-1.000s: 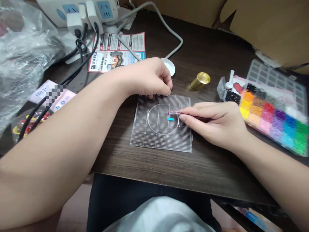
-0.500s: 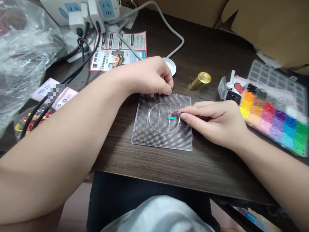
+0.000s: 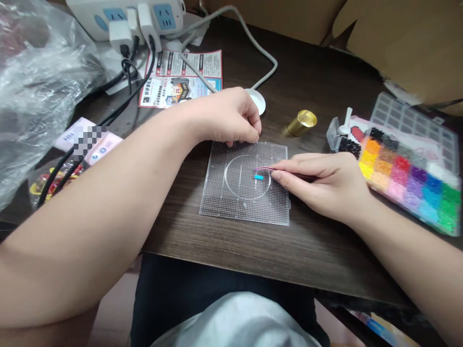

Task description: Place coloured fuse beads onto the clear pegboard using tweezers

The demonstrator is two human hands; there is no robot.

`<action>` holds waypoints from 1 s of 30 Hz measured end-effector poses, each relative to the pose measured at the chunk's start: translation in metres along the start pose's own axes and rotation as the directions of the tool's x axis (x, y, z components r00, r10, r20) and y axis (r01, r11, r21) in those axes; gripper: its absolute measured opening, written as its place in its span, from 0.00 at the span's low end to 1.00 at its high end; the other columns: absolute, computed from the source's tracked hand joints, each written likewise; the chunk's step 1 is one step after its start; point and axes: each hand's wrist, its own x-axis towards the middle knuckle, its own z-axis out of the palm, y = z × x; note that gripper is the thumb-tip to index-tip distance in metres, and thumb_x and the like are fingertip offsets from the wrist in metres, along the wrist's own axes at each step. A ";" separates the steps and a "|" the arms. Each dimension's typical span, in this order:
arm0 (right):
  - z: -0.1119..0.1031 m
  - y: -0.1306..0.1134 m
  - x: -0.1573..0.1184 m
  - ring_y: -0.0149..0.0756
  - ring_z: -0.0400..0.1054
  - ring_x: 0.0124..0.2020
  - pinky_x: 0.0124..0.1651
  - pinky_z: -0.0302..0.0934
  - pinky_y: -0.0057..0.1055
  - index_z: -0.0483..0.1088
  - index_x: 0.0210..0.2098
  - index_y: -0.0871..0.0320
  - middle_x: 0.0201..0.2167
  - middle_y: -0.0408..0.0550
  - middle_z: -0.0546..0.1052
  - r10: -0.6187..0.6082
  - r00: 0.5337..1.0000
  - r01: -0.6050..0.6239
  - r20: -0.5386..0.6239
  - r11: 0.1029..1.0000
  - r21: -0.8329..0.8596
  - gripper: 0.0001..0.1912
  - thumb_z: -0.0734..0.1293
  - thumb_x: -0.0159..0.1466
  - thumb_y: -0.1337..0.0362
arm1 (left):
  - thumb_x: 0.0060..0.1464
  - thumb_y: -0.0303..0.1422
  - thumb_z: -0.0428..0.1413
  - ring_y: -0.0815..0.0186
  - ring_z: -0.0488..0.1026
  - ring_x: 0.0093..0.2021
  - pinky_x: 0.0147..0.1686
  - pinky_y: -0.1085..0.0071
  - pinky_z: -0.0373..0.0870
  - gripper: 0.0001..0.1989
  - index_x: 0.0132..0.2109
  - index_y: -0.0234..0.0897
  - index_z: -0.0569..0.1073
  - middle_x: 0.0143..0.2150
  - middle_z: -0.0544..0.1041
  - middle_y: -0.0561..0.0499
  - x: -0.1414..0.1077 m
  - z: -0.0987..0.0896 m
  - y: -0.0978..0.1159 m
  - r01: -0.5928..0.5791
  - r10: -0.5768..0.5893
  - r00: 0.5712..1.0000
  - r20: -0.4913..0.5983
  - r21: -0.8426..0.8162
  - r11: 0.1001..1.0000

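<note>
A clear pegboard (image 3: 224, 205) with a ring outline lies on the dark table, and a small row of blue beads (image 3: 259, 177) sits inside the ring on the right. My right hand (image 3: 321, 185) pinches pink tweezers (image 3: 265, 168), whose tip is just above the blue beads. At the board's far edge is my left hand (image 3: 237, 118), its fingers curled together; what they hold, if anything, is hidden. Just behind it stands a white round dish (image 3: 257, 102), partly covered by the hand.
A gold cylinder (image 3: 302, 123) stands behind the board. At right lies a compartment box of coloured beads (image 3: 408, 185), with a small white scoop (image 3: 345, 126) beside it. Left are a power strip (image 3: 94, 19), black cables (image 3: 119, 107), a leaflet (image 3: 159, 91) and a plastic bag (image 3: 43, 91).
The whole view has shifted slightly, with things appearing a little further right. Both hands keep practically the same pose and place relative to the board.
</note>
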 end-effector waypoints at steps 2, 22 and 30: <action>0.000 0.000 0.000 0.30 0.73 0.26 0.28 0.63 0.30 0.93 0.49 0.52 0.28 0.42 0.84 -0.010 1.000 0.010 0.004 1.000 -0.003 0.10 0.76 0.74 0.66 | 0.57 0.32 0.71 0.67 0.73 0.32 0.39 0.67 0.70 0.09 0.44 0.35 0.86 0.27 0.75 0.52 -0.002 -0.001 0.001 -0.012 0.012 1.000 0.016 0.001 1.000; -0.046 -0.005 -0.011 0.33 0.70 0.24 0.28 0.65 0.34 0.92 0.41 0.50 0.23 0.41 0.78 0.052 0.939 -0.068 -0.340 0.997 -0.036 0.08 0.77 0.71 0.62 | 0.56 0.30 0.71 0.70 0.69 0.26 0.30 0.69 0.62 0.09 0.45 0.37 0.84 0.27 0.74 0.53 0.003 -0.004 -0.003 0.078 -0.077 0.997 0.017 -0.049 0.996; -0.150 -0.002 -0.065 0.41 0.75 0.30 0.33 0.65 0.40 0.90 0.36 0.51 0.32 0.50 0.86 0.051 0.842 -0.229 -0.537 0.935 -0.271 0.02 0.81 0.67 0.62 | 0.55 0.34 0.71 0.70 0.68 0.26 0.27 0.71 0.64 0.12 0.46 0.37 0.84 0.28 0.75 0.52 0.002 -0.003 -0.004 0.088 -0.089 0.996 -0.005 -0.073 0.993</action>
